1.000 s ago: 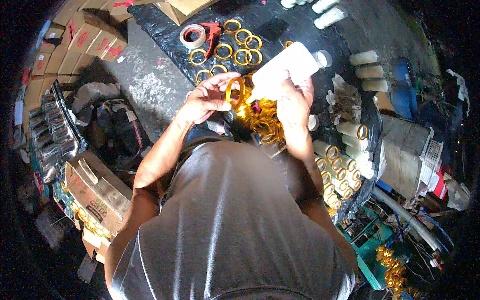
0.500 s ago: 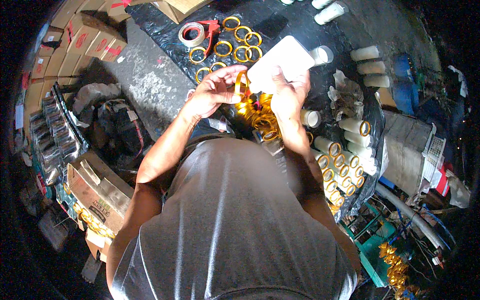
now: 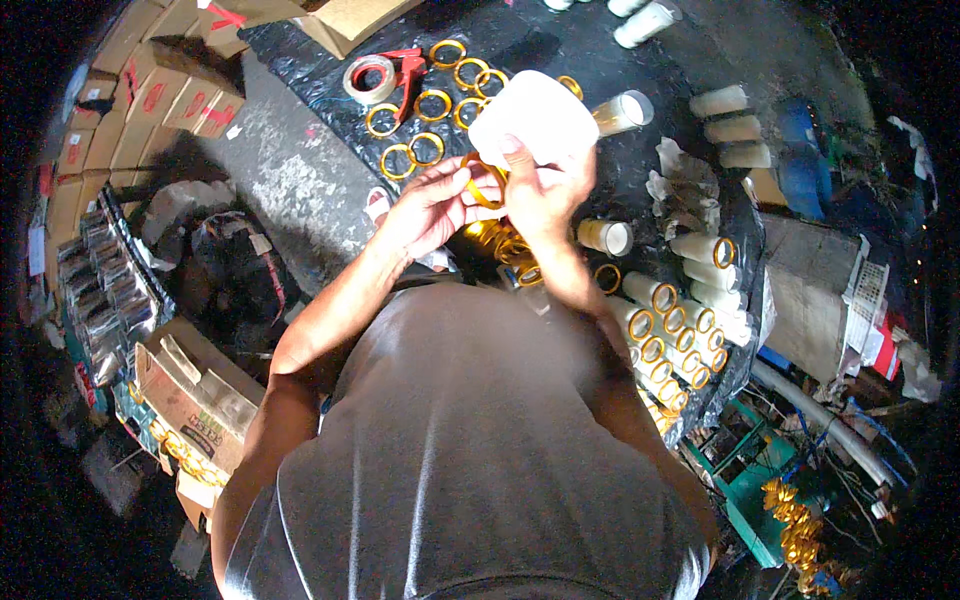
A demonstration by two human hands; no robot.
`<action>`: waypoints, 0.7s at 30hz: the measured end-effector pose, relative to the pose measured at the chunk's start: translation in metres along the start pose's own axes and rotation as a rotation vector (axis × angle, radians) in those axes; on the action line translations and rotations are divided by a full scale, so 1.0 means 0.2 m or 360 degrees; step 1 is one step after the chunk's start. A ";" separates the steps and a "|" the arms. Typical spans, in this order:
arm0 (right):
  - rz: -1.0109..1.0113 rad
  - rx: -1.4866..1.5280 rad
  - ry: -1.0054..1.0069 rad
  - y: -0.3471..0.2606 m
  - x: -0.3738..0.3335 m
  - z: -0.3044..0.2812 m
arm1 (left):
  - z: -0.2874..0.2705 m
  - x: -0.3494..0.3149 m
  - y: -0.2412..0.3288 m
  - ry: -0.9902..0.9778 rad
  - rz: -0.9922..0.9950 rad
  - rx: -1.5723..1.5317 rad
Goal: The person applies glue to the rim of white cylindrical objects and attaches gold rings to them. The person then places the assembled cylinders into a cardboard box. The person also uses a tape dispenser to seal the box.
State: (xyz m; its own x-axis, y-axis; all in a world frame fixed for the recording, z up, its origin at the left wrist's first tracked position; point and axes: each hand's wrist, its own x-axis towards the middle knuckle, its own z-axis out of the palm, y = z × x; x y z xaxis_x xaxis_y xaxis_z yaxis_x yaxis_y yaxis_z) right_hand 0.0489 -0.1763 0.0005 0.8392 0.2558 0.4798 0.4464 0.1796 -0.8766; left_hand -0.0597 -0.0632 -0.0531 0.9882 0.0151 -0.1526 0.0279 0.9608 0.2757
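My left hand [image 3: 430,210] pinches a gold ring [image 3: 479,194] between thumb and fingers, holding it tilted up. Against it on the right, my right hand [image 3: 546,200] grips a bright white piece with rounded corners [image 3: 536,118], its thumb on the near face. Glare washes out that piece, so whether it is a tube or a flat block is unclear. Under my hands lies a heap of gold rings [image 3: 490,238], partly hidden by them. Loose gold rings [image 3: 433,104] are spread over the black plastic sheet [image 3: 545,50] beyond my left hand.
A tape dispenser [image 3: 405,75] with a clear roll stands at the far left of the sheet. White cylinders [image 3: 606,237] lie to the right, several with gold rims. Cardboard boxes [image 3: 155,95] are stacked far left; an open carton [image 3: 195,385] sits near my left elbow.
My right hand has shifted left and closer to my left hand, turning the white piece. The gold ring now sits right by the right thumb. The whole view has shifted slightly.
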 end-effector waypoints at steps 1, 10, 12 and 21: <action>-0.0005 -0.0135 -0.0087 0.03 0.00 -0.01 | -0.02 0.01 -0.01 -0.0018 0.0002 -0.0035; 0.0781 0.0973 0.0169 0.05 0.07 -0.03 | -0.09 0.02 0.01 -0.0255 0.0142 0.0173; 0.0846 0.1022 0.0107 0.02 0.05 -0.05 | -0.09 0.05 0.03 -0.0323 0.0213 0.0273; 0.0870 0.0953 0.0098 0.00 0.03 -0.09 | -0.08 0.04 0.13 -0.0324 0.0138 0.0412</action>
State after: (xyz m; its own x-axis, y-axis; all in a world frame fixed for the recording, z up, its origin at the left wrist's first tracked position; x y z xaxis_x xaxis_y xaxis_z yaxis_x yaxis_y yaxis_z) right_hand 0.0586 -0.1921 0.0029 0.9139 0.4050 -0.0288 -0.2589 0.5266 -0.8098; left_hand -0.0538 -0.0336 -0.0616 0.9976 0.0132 0.0677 -0.0463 0.8558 0.5152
